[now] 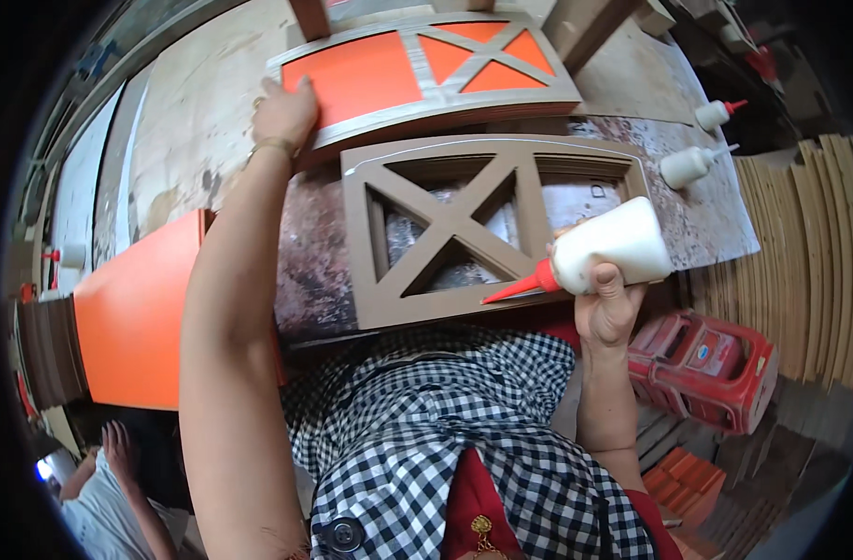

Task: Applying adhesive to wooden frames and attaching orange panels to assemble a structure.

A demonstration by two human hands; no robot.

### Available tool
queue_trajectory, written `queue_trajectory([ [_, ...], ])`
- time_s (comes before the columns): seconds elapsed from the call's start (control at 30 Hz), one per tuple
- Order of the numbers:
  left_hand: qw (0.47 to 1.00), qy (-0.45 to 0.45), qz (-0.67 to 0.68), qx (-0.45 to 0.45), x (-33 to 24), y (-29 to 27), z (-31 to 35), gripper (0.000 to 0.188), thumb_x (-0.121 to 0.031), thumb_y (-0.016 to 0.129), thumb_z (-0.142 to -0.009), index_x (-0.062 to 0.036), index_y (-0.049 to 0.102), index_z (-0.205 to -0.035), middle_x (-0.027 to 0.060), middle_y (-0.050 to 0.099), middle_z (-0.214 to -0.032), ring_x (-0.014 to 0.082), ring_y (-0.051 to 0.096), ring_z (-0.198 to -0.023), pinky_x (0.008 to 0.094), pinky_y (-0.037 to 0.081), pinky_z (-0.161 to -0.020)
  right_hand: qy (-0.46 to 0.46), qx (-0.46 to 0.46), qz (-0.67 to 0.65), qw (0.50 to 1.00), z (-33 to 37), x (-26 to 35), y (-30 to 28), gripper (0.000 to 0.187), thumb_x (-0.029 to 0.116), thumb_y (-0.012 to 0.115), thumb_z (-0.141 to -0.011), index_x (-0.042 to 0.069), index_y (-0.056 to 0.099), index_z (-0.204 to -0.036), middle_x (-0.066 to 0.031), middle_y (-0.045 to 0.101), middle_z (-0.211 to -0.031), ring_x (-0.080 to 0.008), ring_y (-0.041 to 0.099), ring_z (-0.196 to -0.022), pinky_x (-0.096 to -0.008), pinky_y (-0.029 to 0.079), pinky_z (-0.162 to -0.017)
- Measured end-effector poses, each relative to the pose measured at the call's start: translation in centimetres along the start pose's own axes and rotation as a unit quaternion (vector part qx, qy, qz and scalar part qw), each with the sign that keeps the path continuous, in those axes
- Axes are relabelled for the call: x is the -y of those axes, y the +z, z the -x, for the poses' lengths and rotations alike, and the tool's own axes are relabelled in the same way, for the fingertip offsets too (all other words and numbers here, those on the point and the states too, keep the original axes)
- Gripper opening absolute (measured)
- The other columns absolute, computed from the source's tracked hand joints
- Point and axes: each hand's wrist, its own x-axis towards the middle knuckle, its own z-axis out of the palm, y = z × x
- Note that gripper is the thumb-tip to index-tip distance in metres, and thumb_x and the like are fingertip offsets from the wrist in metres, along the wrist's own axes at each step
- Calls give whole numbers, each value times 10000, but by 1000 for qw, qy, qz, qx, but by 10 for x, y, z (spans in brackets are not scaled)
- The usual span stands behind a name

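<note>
My right hand point(611, 303) is closed around a white glue bottle point(618, 241). Its red nozzle points left and down, with the tip at the near rail of a brown frame with an X-shaped brace point(445, 221). Several such frames seem stacked beneath it. A thin white glue line runs along the far rail and round the right corner. Beyond it lies a stack of panels, the top one an orange panel with a pale frame point(356, 75). My left hand point(284, 114) rests on that panel's left end, fingers apart.
Two more glue bottles stand at the right, one with a pale nozzle point(685, 168), one with a red tip point(713, 115). Orange boards point(137, 313) are stacked at left. A red plastic stool point(706, 369) and brown strips point(800, 261) lie right. Another person point(118, 495) is at lower left.
</note>
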Motion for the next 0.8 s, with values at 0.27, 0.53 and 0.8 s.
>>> queue_trajectory([
  [0.27, 999, -11, 38, 11, -2, -6, 7, 674, -420, 417, -837, 27, 273, -1320, 266, 479, -1155, 392, 477, -1046, 447, 394, -862, 42, 112, -39, 992, 4, -23, 77, 551, 62, 660, -734, 18, 399, -1217, -170, 559, -1040, -354, 591, -904, -425, 508, -789],
  [0.53, 998, -15, 64, 5, -3, -7, 11, 649, -377, 435, -841, 36, 269, -1313, 288, 419, -1210, 412, 423, -1079, 462, 377, -870, 40, 130, -18, 991, -17, -37, 114, 480, 26, 643, -762, 21, 424, -1189, -133, 571, -1036, -304, 599, -912, -375, 504, -792],
  [0.8, 996, -27, 81, 9, -2, -10, 11, 637, -347, 456, -841, 42, 264, -1308, 300, 371, -1249, 419, 408, -1090, 467, 370, -873, 13, 104, 22, 994, -62, -42, 151, 456, 89, 722, -736, -6, 473, -1106, -110, 594, -951, -170, 593, -779, -244, 494, -700],
])
